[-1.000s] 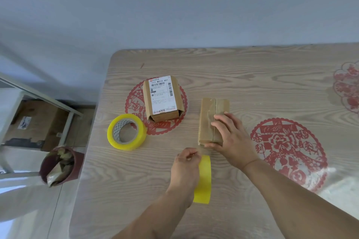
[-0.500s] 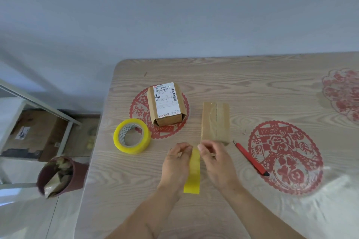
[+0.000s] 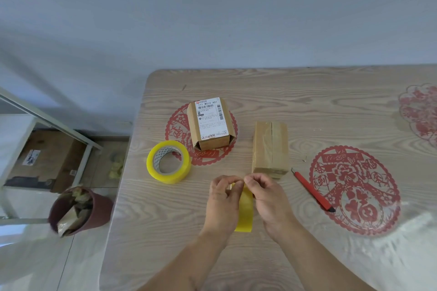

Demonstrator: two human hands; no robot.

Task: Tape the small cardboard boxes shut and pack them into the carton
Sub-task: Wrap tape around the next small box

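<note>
Since the earlier frame both hands rose slightly; left hand and right hand pinched the tape strip at centre frame, just below the plain box on the bench; judged best held taut and centred over the seam.

Between the left hand and right hand hangs a strip of tape, glossy yellow translucent plastic. Just beyond the right hand, the small box is brown cardboard under shiny film. Beyond the left hand, the tape roll shines yellow, and the labelled box is matt cardboard with white paper. The table shows pale wood grain under a glossy sheet.
</note>
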